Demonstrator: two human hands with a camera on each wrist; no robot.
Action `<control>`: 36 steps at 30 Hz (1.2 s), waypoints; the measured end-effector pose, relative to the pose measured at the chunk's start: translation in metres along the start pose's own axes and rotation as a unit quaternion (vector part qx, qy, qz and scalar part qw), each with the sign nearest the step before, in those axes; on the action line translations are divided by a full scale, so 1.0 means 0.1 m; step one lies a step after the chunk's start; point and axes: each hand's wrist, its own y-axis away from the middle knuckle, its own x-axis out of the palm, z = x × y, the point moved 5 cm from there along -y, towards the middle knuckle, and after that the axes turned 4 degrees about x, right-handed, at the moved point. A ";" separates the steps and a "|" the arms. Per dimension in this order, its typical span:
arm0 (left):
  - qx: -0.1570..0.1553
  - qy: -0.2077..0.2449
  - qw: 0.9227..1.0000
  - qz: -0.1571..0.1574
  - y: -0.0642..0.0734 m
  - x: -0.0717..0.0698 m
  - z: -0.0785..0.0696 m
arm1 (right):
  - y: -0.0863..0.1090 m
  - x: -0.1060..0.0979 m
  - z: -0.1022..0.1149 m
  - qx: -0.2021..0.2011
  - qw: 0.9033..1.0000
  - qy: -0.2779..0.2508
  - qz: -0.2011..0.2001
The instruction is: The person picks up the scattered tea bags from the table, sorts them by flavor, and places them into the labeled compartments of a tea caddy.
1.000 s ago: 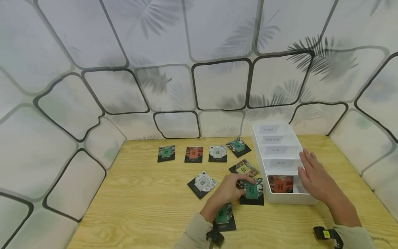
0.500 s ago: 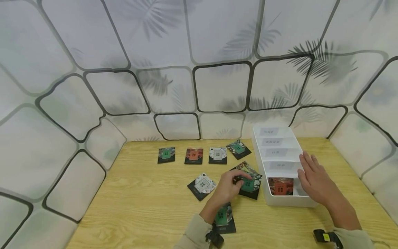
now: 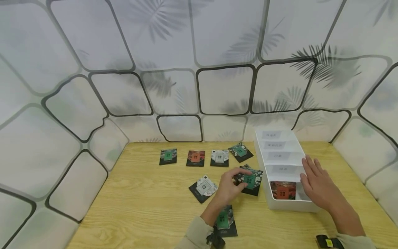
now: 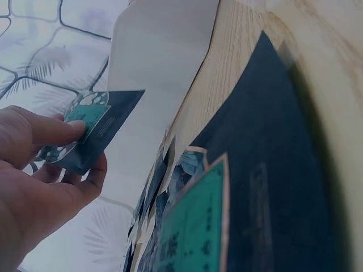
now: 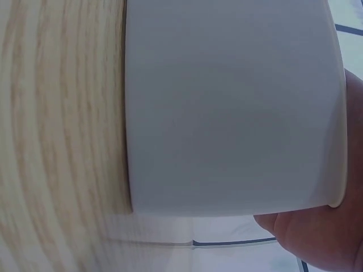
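A long white plastic box with rounded corners stands on the light wood-grain table, divided crosswise by white panels that bear four pale labels, their handwriting too blurred to read. In its nearest compartment lies a flat packet with a red label and a red-and-dark print, towards the left wall; the floors of the compartments farther back are hidden behind the panels. The right hand rests on the box's right rim near that compartment, fingers straight and side by side. The left hand pinches a flat black packet with a green label and white floral print between thumb and fingers, holding it tilted and raised off the table just left of the box. Behind it, a row of four similar packets lies left of the box: one green-labelled, one orange-red, one white and one turned askew, green-labelled. A slanted white-labelled packet lies left of the left hand, and another green-labelled packet lies near the left wrist, partly covered by it in the head view
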 end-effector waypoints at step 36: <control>0.053 0.016 0.998 -0.043 -0.26 0.01 -0.20 | 0.00 -0.01 0.00 -0.008 1.000 -0.021 -0.010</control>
